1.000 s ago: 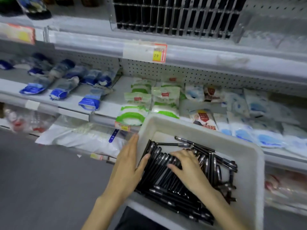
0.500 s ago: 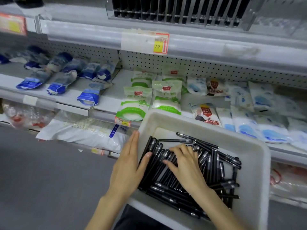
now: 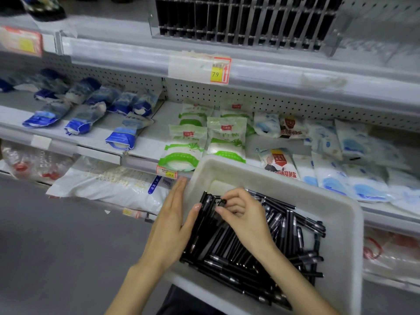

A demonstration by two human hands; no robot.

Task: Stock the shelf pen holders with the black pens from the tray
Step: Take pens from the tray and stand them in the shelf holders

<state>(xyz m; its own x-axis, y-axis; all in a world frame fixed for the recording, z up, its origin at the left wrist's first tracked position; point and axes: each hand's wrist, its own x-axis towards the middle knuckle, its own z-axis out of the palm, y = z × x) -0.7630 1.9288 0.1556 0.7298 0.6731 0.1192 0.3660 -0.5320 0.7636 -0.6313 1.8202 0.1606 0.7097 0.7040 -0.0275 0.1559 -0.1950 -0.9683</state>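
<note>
Tray (image 3: 284, 178): white, nearest, holding the black pens (image 3: 218, 246), the left part gathered parallel and the rest in a loose heap. Left hand (image 3: 172, 226): flat, fingers straight along the outside of the tray's left wall, thumb pressed to the bundle's side as a stop. Right hand (image 3: 244, 215): fingers curled, pinching pen ends at the bundle's far tip. Recommended handling: square the ends against the thumb and lift a small aligned bunch. Beyond: green-banded bags (image 3: 200, 142), middle shelf. Farthest: pen holders (image 3: 245, 21), upper shelf, slots mostly dark.
</note>
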